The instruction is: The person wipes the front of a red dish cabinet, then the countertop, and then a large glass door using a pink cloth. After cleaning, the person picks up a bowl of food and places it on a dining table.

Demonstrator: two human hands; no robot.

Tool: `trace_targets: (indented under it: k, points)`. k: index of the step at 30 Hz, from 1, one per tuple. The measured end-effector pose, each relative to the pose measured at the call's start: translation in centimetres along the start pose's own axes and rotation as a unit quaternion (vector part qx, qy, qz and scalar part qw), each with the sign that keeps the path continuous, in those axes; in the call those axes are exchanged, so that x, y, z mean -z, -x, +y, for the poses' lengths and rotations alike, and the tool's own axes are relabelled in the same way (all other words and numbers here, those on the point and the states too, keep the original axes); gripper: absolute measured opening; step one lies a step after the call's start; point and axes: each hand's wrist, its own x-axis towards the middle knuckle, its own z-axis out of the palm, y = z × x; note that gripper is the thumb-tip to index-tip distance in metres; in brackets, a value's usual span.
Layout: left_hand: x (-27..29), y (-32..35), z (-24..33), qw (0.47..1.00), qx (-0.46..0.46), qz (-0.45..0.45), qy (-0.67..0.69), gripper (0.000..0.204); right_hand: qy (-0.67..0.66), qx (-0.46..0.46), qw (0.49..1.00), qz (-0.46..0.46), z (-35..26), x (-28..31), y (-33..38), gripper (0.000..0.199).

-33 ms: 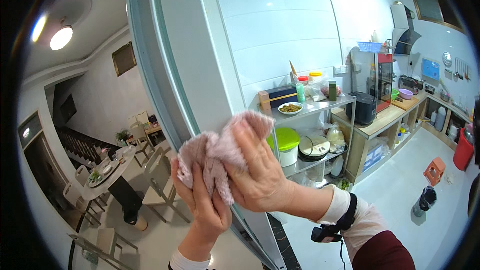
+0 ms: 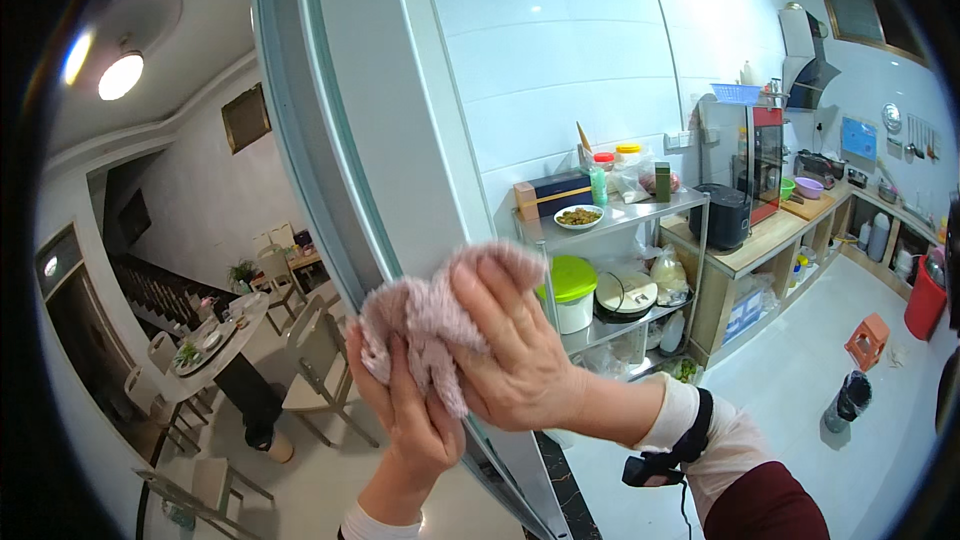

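Observation:
A fluffy pink cloth point(image 2: 432, 325) is bunched against the light door frame point(image 2: 385, 150), across its edge strips. My right hand point(image 2: 520, 350) presses the upper part of the cloth with its fingers pointing up and left. Lower and to the left, my left hand point(image 2: 415, 415) grips the other side, its fingers curled round the fabric. The cloth hides the fingertips of both hands in part. A black strap with a small device point(image 2: 655, 468) sits round my right wrist.
Right of the frame stands a metal shelf point(image 2: 625, 223) with a dish of food point(image 2: 579, 217) and a green-lidded bucket point(image 2: 572, 295). A counter point(image 2: 765, 252) runs behind it. At the left are chairs point(image 2: 318, 370) and a dining table point(image 2: 240, 330). An orange stool point(image 2: 867, 342) stands on the floor.
My right hand and the upper part of the cloth have shifted slightly down along the frame. Both hands keep their hold.

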Motion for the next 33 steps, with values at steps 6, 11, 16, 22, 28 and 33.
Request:
trace_targets:
  k: [6, 11, 16, 22, 28, 33]
  points:
    - [-1.0, 8.0, 0.0, 0.997, -0.044, -0.054, 0.012, 0.058, 0.025, 0.061, 0.990, -0.126, -1.8, 0.7, 6.7, 0.038]
    - [-1.5, 11.2, 0.3, 0.994, -0.095, -0.036, -0.037, 0.039, 0.006, 0.104, 0.980, -0.168, -2.1, 1.1, 10.4, 0.030]
    - [-0.8, 7.3, 0.1, 0.994, -0.101, -0.028, -0.025, 0.039, 0.033, 0.141, 0.975, -0.166, -0.3, 1.2, 7.3, 0.029]
    - [0.6, -1.1, -0.9, 0.998, -0.065, -0.013, -0.018, 0.041, 0.033, 0.089, 0.990, -0.105, 1.1, 1.6, 0.2, 0.040]
    - [0.4, 0.4, 0.0, 0.999, -0.048, -0.010, 0.009, 0.041, 0.001, 0.015, 0.997, -0.082, -1.0, 0.1, 2.8, 0.038]
    - [0.3, 6.4, 0.7, 0.986, -0.127, -0.084, -0.068, 0.047, 0.017, 0.048, 0.995, -0.090, -2.6, -0.5, 9.0, 0.036]
